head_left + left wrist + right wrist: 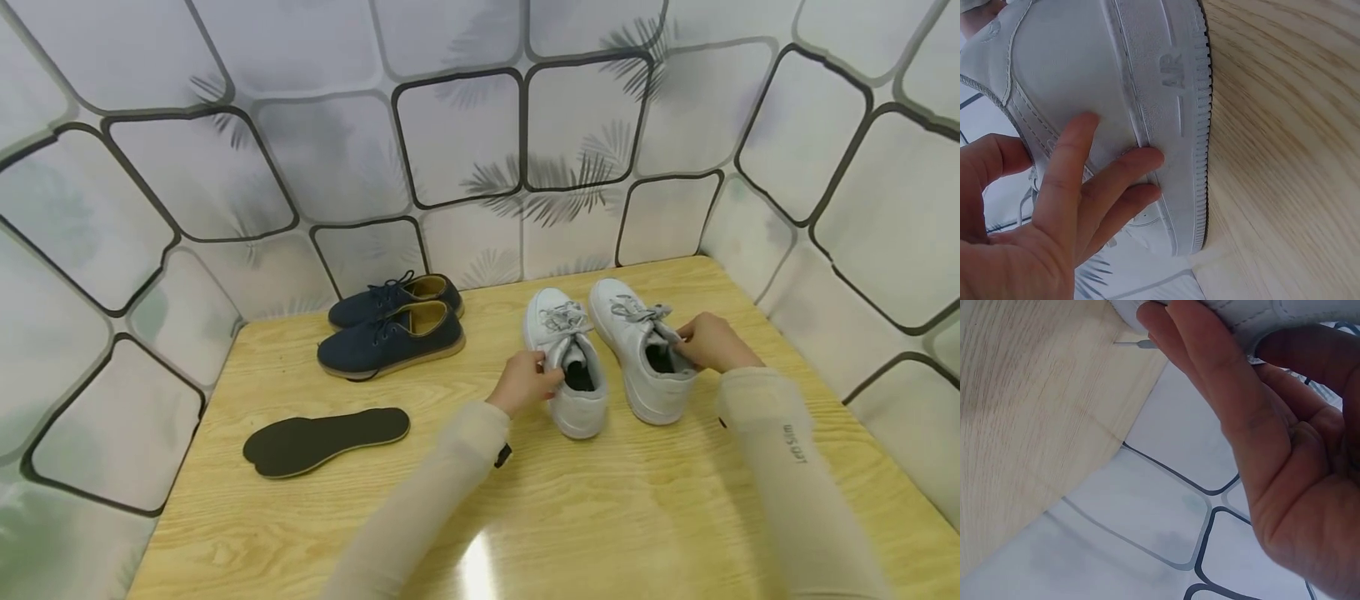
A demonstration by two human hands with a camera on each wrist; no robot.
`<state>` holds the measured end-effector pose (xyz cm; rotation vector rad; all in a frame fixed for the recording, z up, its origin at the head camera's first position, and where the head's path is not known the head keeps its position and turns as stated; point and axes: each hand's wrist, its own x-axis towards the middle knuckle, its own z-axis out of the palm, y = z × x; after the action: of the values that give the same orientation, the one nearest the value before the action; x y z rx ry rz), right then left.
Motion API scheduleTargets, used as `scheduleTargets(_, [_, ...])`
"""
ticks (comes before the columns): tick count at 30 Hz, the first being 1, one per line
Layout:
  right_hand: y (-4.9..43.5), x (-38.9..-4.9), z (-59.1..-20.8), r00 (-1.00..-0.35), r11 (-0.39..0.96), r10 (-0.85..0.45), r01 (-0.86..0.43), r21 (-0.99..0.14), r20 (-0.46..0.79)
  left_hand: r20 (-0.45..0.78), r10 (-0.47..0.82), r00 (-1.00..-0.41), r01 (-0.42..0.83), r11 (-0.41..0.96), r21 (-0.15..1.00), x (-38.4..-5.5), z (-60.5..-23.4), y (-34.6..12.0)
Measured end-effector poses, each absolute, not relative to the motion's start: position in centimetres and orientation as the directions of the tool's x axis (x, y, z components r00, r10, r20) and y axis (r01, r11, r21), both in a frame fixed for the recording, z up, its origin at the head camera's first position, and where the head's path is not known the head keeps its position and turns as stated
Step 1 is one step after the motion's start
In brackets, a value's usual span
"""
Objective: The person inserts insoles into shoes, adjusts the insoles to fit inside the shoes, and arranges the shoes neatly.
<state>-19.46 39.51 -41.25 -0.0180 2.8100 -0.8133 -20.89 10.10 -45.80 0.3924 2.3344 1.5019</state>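
Observation:
Two white lace-up sneakers stand side by side on the wooden table, toes pointing away. My left hand (522,382) grips the collar of the left sneaker (585,415); in the left wrist view its thumb is at the opening edge and its fingers lie along the sneaker's side (1072,56), above the sole marked AIR. With my right hand (716,342) I pinch the collar of the right sneaker (626,333) on its right side. The right wrist view shows the thumb and fingers on either side of the white upper (1254,319). Grey laces are tied on both sneakers.
A pair of dark blue lace-up shoes (360,350) with tan lining stands at the back left. One dark insole (300,446) lies in front of them on the table (600,533). Patterned fabric walls (465,133) rise at the back and both sides.

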Motion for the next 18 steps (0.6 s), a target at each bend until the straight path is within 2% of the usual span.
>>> scheduleTargets(10, [38.3, -20.4, -41.3, -0.972, 0.847, -0.105, 0.022, -0.532, -0.208, -0.114, 0.393, -0.913, 0.072, 0.429, 0.900, -21.1, -45.9, 11.2])
scheduleTargets(18, [38.8, -19.8, -41.2, -0.981, 0.865, -0.085, 0.016, -0.502, -0.177, -0.120, 0.423, -0.898, 0.094, 0.452, 0.887, -21.2, -45.9, 12.3])
